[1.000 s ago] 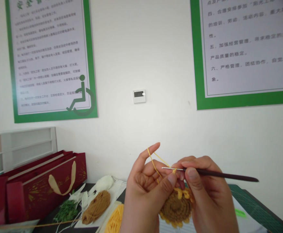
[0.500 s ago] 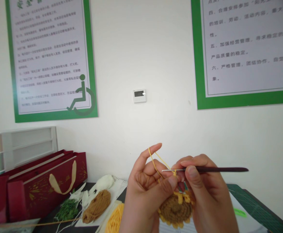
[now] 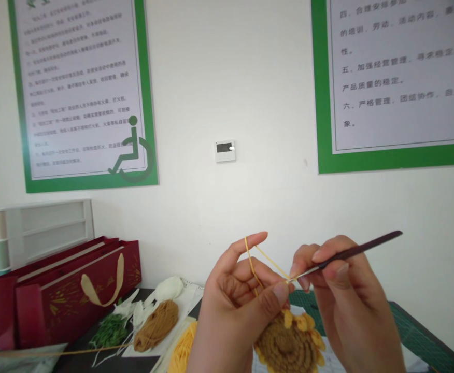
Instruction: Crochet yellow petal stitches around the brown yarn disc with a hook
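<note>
My left hand (image 3: 238, 305) pinches the edge of a round crochet piece (image 3: 287, 344), brown in the middle with a yellow looped border. Yellow yarn (image 3: 272, 260) runs over its raised index finger and down to the stitches. In my right hand (image 3: 347, 290) is a crochet hook (image 3: 361, 246) with a dark handle, held like a pen and slanting up to the right. The hook's metal tip meets the yellow yarn close to my left thumb and fingertips. The exact loop on the tip is too small to make out.
Left on the dark table are a brown yarn skein (image 3: 157, 325), yellow yarn (image 3: 182, 348), green yarn (image 3: 110, 330) and a white yarn ball (image 3: 169, 288). A maroon gift bag (image 3: 71, 300) stands before a drawer unit (image 3: 52, 230). A green cutting mat (image 3: 421, 331) lies at right.
My right hand has moved right and turned, tilting the hook from level to handle-up. Its fingers have come away from the crochet piece, of which more now shows.
</note>
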### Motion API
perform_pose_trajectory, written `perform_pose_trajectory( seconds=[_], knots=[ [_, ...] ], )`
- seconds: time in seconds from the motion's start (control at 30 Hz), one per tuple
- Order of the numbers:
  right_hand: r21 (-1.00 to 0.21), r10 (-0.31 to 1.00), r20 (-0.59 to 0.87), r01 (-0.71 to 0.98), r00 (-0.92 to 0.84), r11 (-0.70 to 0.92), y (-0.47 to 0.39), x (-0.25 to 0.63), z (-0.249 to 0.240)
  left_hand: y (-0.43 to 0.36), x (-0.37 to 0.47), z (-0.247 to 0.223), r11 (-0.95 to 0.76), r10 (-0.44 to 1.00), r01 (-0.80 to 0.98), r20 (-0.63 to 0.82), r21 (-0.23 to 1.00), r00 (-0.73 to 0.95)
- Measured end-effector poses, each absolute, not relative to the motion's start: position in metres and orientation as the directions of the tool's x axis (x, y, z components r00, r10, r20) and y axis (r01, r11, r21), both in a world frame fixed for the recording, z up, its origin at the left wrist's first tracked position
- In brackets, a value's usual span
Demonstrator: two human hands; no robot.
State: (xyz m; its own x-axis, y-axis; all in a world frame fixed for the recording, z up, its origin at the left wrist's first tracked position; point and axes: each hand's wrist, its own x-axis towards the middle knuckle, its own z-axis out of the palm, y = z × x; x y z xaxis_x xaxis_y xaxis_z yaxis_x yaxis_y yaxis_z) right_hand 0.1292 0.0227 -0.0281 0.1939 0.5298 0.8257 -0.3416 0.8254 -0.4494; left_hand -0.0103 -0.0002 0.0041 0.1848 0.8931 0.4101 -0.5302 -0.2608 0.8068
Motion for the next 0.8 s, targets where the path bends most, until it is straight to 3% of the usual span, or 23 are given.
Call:
perform_pose_trajectory(
  seconds=[0.23,0.8],
  knots=[
    [-0.335,0.357,0.925,-0.169,0.128,0.927,0.022,0.140,-0.028,-0.001,-0.011,0.006,-0.269,0.888,-0.523,0.419,0.809,0.191],
    [-0.179,0.171,0.978,0.056,0.123,0.982,0.011,0.136,-0.021,-0.001,-0.012,0.006,-0.259,0.883,-0.522,0.418,0.813,0.213]
  ],
)
